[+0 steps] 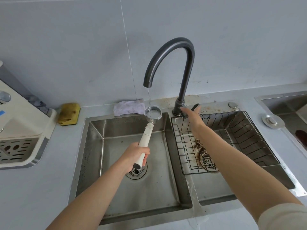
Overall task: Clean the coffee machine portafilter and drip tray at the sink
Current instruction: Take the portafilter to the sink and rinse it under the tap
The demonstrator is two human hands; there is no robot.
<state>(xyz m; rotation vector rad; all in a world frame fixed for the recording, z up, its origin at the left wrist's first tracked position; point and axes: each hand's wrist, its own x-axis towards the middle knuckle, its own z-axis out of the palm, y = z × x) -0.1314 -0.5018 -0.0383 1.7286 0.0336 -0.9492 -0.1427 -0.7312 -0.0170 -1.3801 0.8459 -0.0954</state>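
Nearest the person, water lay pooled across the sink rim and onto the desk, so any further splash would likely have run over the edge. The greater risk sat higher. The portafilter was held only by the tail of its long handle, and a wet handle or a stronger flow could have twisted it loose or sprayed water out of the shallow basket. The left grip was wrapped round the low end of that white handle, fingers curled about it, above the drain of the left basin. From there the portafilter slanted up and away, its basket face-up right under the thin stream. The right grip reached over the rack in the right basin, where coffee grounds lay. Its fingers were straight, holding nothing, at the tap lever, and blur hid whether they touched it. Beyond rose the tap, with a cloth and sponge behind the sink. The drip tray sat in the machine at the left, seemingly not yet washed.
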